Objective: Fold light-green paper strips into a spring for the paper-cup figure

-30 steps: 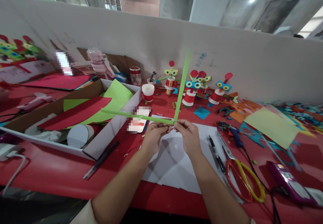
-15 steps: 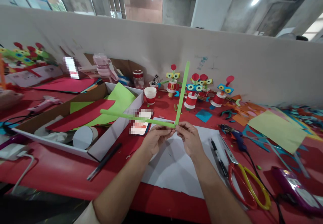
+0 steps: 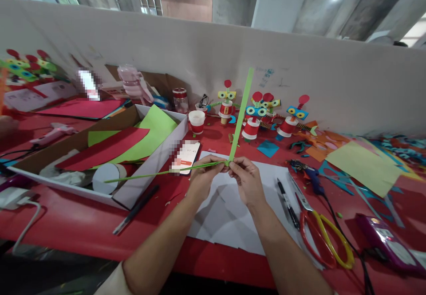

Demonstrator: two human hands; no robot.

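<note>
Two green paper strips meet at a corner between my fingertips, above a sheet of white paper (image 3: 229,215). One green paper strip (image 3: 242,113) rises up and slightly right from the joint. The other strip (image 3: 149,175) runs out to the left, seen nearly edge-on, its far end over the cardboard box. My left hand (image 3: 204,175) pinches this strip near the joint. My right hand (image 3: 246,177) is closed on the joined corner, thumb and fingertips pressed together. The two hands nearly touch.
A white box (image 3: 146,175) with coloured paper lies left, beside a dark pen (image 3: 136,210) and a phone (image 3: 187,156). On the right are scissors (image 3: 319,228), a black pen (image 3: 288,204) and a glue gun (image 3: 311,175). Paper-cup robot figures (image 3: 251,127) stand behind.
The left-hand strip has turned edge-on, and its far end has swung down and further left. The upright strip leans a little more to the right. Both hands keep their grip.
</note>
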